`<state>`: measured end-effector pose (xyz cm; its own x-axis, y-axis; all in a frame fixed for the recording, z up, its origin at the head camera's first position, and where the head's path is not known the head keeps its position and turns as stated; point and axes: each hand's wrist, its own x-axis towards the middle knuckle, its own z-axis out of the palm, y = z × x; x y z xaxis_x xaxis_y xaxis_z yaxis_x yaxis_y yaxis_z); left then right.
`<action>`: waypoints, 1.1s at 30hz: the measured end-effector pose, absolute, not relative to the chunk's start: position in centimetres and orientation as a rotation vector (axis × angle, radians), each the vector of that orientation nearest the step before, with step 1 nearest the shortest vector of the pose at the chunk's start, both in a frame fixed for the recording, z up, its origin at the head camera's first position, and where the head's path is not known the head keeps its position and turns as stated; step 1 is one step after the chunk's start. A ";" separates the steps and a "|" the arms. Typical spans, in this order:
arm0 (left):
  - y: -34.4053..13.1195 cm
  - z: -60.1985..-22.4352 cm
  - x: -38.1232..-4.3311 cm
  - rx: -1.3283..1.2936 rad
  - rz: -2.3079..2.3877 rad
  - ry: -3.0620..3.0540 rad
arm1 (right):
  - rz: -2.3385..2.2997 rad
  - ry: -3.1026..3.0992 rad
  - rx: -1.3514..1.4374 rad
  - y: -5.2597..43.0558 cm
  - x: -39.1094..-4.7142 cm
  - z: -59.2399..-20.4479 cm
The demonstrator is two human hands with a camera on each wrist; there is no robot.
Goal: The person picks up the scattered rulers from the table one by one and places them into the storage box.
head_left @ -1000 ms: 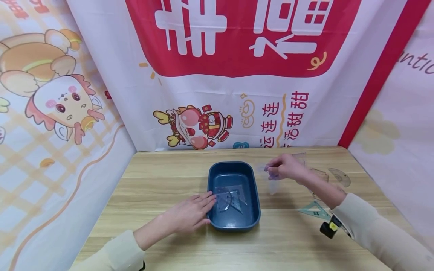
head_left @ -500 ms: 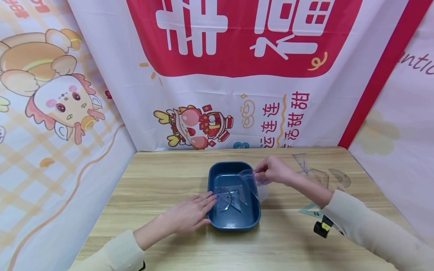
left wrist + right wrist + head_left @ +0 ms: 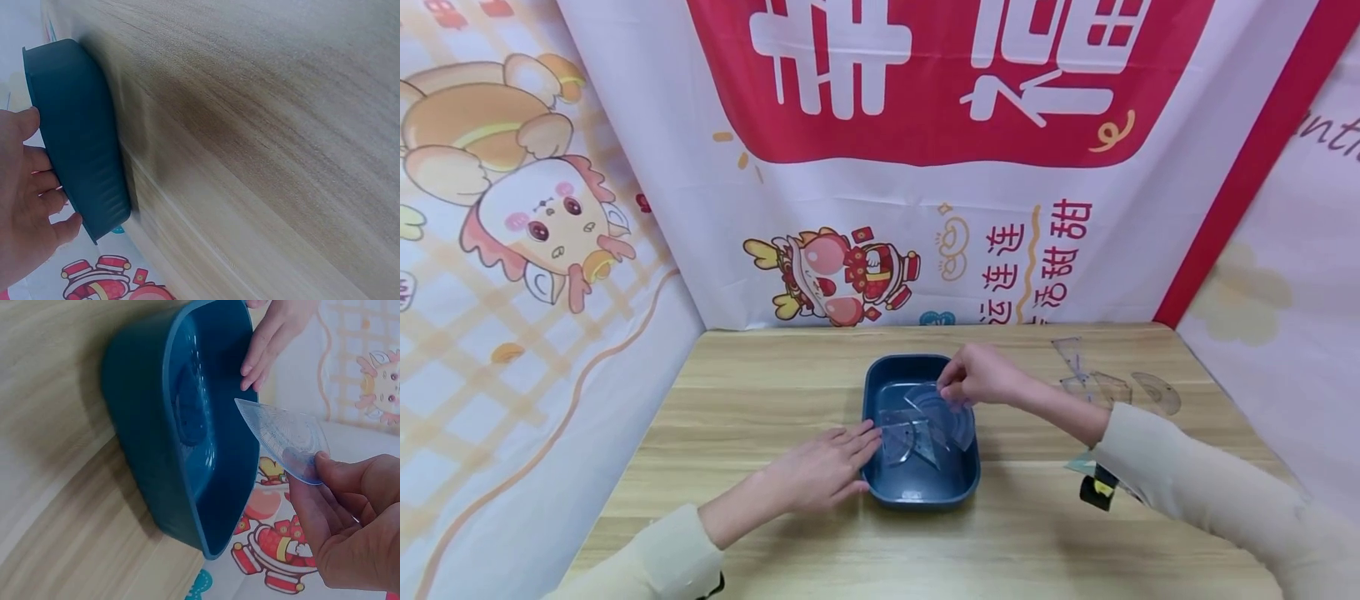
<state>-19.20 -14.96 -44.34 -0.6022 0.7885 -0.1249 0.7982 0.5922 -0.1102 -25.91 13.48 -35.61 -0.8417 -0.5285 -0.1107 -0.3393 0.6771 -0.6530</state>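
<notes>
Clear plastic, the protractor (image 3: 279, 429) hangs over the blue tray (image 3: 917, 493), its edge in the pinching grip of the right hand (image 3: 359, 519); probably light, stiff, slippery, best held there. The left hand (image 3: 831, 468), fingers relaxed, touches the rim.

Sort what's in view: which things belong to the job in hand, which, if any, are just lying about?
In the job:
clear protractor, pinched by the right hand
blue tray, left hand touching it
clear drawing tools in the tray
loose drawing tools at right, probably

Just around:
wooden table
printed wall hangings
</notes>
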 end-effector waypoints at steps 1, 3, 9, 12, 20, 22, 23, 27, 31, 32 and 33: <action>-14.9 -44.3 -19.2 1.372 -0.239 2.748 | -0.915 2.602 -0.691 13.3 -26.0 -35.5; -14.9 -44.2 -19.3 1.377 -0.239 2.751 | -0.875 2.609 -0.718 12.9 -26.2 -35.3; -14.8 -44.1 -19.5 1.394 -0.256 2.755 | -0.771 2.631 -0.814 11.8 -26.9 -34.9; -14.8 -44.2 -19.5 1.387 -0.260 2.751 | -0.714 2.617 -0.876 11.4 -27.0 -34.7; -14.9 -44.2 -19.3 1.375 -0.247 2.746 | -0.514 2.600 -1.005 10.4 -27.5 -34.8; -14.9 -44.2 -19.2 1.365 -0.239 2.742 | -0.445 2.594 -1.031 10.1 -27.5 -35.0; -14.9 -44.2 -19.2 1.364 -0.239 2.739 | -0.410 2.590 -1.044 9.9 -27.5 -35.1; -15.0 -44.2 -19.2 1.366 -0.250 2.735 | -0.332 2.554 -1.108 9.1 -27.5 -35.6; -15.0 -44.2 -19.2 1.390 -0.270 2.746 | -0.338 2.500 -1.106 8.7 -27.4 -35.8; -15.0 -44.2 -19.2 1.397 -0.277 2.750 | -0.341 2.493 -1.107 8.6 -27.4 -35.9; -15.0 -44.2 -19.2 1.403 -0.282 2.753 | -0.343 2.484 -1.111 8.5 -27.4 -35.8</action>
<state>-19.21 -15.02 -44.22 -0.5905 0.7985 -0.1166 0.8056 0.5748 -0.1434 -27.42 8.51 -35.83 -0.6061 -0.7535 -0.2548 -0.6562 0.6547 -0.3751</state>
